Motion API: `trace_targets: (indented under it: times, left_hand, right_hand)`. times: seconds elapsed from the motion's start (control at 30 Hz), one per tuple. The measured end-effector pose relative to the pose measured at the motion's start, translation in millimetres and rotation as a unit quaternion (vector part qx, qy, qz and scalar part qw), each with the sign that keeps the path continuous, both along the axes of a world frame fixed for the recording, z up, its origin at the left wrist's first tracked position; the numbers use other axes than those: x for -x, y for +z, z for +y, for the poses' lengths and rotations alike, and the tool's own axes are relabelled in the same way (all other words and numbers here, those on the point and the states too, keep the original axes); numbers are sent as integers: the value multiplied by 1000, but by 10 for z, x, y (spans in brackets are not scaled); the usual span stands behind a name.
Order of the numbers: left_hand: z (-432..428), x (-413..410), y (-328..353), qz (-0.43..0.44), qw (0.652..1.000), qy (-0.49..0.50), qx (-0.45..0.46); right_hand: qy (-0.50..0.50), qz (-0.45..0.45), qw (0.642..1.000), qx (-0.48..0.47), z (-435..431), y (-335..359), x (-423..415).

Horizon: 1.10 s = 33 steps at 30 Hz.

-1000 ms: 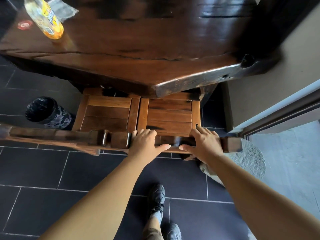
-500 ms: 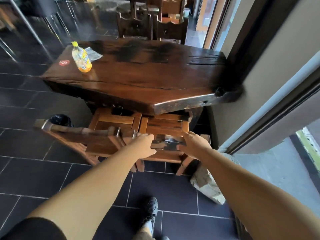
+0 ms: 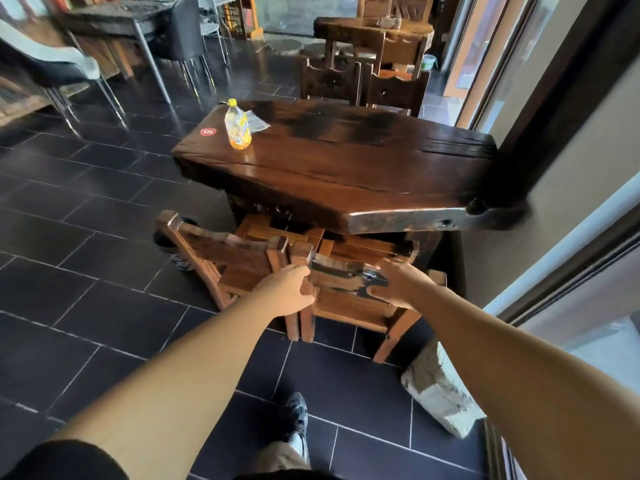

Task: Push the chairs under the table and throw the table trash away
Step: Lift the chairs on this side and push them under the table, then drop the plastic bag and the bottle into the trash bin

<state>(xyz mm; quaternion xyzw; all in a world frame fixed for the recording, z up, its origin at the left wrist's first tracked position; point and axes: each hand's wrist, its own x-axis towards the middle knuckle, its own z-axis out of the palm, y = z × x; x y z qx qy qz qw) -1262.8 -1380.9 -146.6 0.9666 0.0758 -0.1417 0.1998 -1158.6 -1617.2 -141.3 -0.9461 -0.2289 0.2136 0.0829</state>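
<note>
One chair [image 3: 346,273] gripped by L hand [image 3: 289,289], R hand [image 3: 398,285], part-under table [image 3: 346,168]; 2nd chair [image 3: 221,247] alongside (stone block [image 3: 440,400] near).

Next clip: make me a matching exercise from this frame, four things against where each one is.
Things:
1. bottle
2. red sticker
3. near chair
4. stone block

Places:
a. on the floor at the right
b. gripped by the left hand and the right hand
c. upright on the table
d. flat on the tabletop's left corner

Pairs: 1-c, 2-d, 3-b, 4-a.
</note>
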Motion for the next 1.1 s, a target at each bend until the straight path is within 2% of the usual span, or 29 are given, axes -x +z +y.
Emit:
trace_targets:
  times: [0.17, 0.23, 0.4, 0.6, 0.8, 0.87, 0.97, 1.1]
  left_hand:
    - [509, 175, 162, -17, 999, 44, -12]
    - [782, 261, 204, -21, 997, 75, -14]
    - [1553, 539, 267, -30, 989, 143, -16]
    - [2695, 843, 275, -30, 979, 201, -26]
    - [4000, 1133, 292, -15, 967, 253, -27]
    - [4390, 1233, 313, -15, 964, 266, -21]
    - [4886, 1370, 339, -9, 959, 284, -16]
    - [5413, 1468, 320, -9, 952, 304, -22]
  right_hand:
    - [53, 2, 998, -39, 806, 270, -38]
    - [103, -6, 994, -44, 1172, 359, -27]
    - [159, 4, 985, -61, 2151, 267, 38]
    - [222, 18, 973, -50, 3533, 187, 129]
    - [243, 40, 969, -36, 4891, 145, 214]
    - [257, 55, 965, -21, 5290, 122, 271]
    - [298, 27, 954, 31, 5841, 100, 343]
    - [322, 44, 945, 23, 6469, 69, 371]
